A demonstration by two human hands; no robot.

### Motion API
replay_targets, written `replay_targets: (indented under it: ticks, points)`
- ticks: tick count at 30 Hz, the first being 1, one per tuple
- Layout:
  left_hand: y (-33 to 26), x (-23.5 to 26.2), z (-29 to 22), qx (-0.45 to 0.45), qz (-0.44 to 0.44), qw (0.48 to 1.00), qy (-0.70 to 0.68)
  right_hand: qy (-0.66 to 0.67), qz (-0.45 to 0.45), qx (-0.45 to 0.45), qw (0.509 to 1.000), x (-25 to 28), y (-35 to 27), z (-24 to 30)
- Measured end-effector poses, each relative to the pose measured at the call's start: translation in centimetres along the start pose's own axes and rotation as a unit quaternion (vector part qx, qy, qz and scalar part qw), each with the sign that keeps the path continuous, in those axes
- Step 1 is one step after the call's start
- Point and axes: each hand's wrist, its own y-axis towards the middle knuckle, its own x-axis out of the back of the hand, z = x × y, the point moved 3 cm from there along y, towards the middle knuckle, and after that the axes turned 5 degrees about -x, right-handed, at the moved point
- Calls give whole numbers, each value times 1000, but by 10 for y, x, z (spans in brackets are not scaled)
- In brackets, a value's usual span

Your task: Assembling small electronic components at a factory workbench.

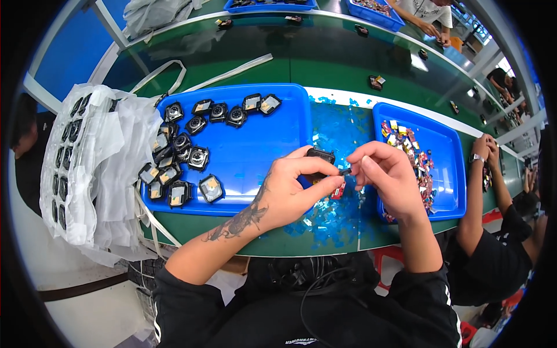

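My left hand (pixel 293 188) is closed on a black watch case (pixel 321 155), gripped between thumb and fingers above the table. A small dark piece (pixel 346 172) sticks out at the tip of the thumb. Close to it on the right, my right hand (pixel 386 177) has its fingers loosely curled and apart, with nothing visible between them. A small red and white part (pixel 337 191) shows just below my left thumb; whether it hangs from the case or lies on the table I cannot tell.
A blue tray (pixel 272 133) at left holds several watch cases (pixel 198 157). The right blue tray (pixel 455 168) holds small colourful parts (pixel 426 180). Blue film scraps (pixel 325 229) litter the table between. White bagged packs (pixel 87 168) stand far left. Beyond runs a green conveyor (pixel 325 64); people work at right.
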Motion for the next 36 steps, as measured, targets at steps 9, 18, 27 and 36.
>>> replay_targets:
  ticks: [9,18,27,36]
  points:
    - [1,-3,3,35,44,998,-9,-79,56,-9,995,-6,0,0]
    - [-1,-5,5,14,17,999,32,-584,-144,176,779,-12,4,5]
    - [-1,-5,6,-3,35,999,-4,-56,-43,112,991,-17,-5,-11]
    - [4,6,3,110,-12,992,-52,-117,-94,71,986,-11,-25,5]
